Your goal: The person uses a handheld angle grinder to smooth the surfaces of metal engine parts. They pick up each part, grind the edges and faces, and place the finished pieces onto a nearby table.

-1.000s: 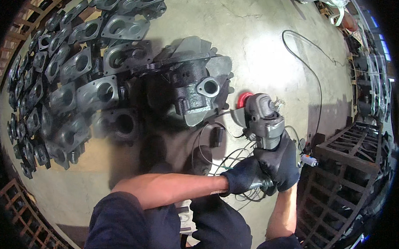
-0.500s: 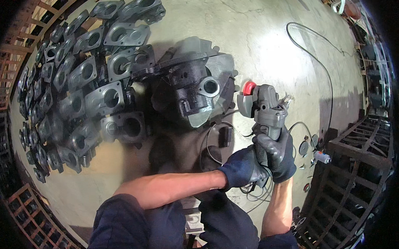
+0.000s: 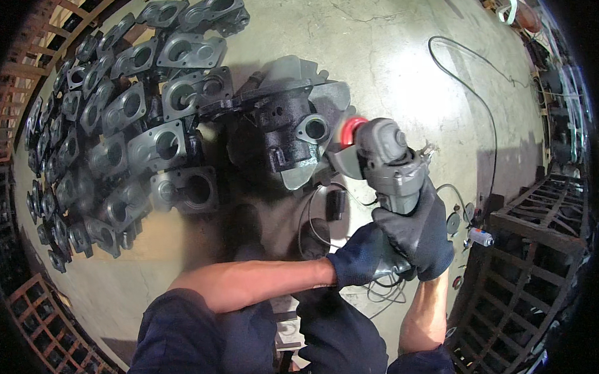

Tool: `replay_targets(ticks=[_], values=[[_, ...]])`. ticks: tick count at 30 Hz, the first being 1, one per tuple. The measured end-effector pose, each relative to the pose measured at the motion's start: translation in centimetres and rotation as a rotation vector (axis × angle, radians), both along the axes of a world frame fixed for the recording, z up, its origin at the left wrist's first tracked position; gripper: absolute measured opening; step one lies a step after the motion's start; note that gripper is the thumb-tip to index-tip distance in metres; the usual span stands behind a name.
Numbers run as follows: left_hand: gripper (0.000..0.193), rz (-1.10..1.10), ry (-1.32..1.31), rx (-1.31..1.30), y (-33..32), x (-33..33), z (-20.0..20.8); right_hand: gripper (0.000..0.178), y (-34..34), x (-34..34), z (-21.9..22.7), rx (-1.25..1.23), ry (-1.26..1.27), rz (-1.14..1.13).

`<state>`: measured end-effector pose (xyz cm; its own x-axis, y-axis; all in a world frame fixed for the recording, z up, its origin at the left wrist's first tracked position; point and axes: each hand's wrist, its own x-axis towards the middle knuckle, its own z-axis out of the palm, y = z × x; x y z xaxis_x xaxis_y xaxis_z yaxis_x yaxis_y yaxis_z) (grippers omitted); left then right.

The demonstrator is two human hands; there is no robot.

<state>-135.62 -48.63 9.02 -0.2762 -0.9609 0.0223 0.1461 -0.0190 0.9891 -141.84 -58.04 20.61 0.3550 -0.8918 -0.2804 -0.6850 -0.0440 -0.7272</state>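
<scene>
Both my gloved hands are closed round a grey angle grinder (image 3: 394, 176). My left hand (image 3: 368, 256) grips its rear handle end, and my right hand (image 3: 418, 232) wraps the body just behind the gear head. At the tool's front a red disc (image 3: 350, 130) shows beside a grey guard (image 3: 346, 162). The disc faces the right side of a large dark metal casting (image 3: 287, 127); whether the two touch I cannot tell. The casting has a round bored flange (image 3: 313, 129) on its near right side. Gloves hide most of the grinder's handle.
Rows of similar flanged castings (image 3: 137, 150) cover the floor at left. A black cable (image 3: 486, 105) loops across the concrete floor (image 3: 386, 23). At right stand a metal cage rack (image 3: 537, 277), a small spray can (image 3: 481, 237) and loose discs (image 3: 453, 223). Another rack (image 3: 48, 325) is lower left.
The grinder has moved left toward the casting, and its head has turned so that more of its round top shows. My right hand has rolled with it. The casting has stayed put.
</scene>
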Motion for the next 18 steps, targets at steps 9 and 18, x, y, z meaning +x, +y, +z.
replay_targets(ticks=[9,18], values=[[0.035,0.143,0.01,-0.178,-0.8,0.6,0.5,0.057,-0.8,2.2,1.4,-0.083,0.313,0.155],[0.04,0.12,-0.113,-0.011,-1.1,0.5,1.3,0.051,0.0,-2.1,-1.7,0.025,0.008,-0.221]])
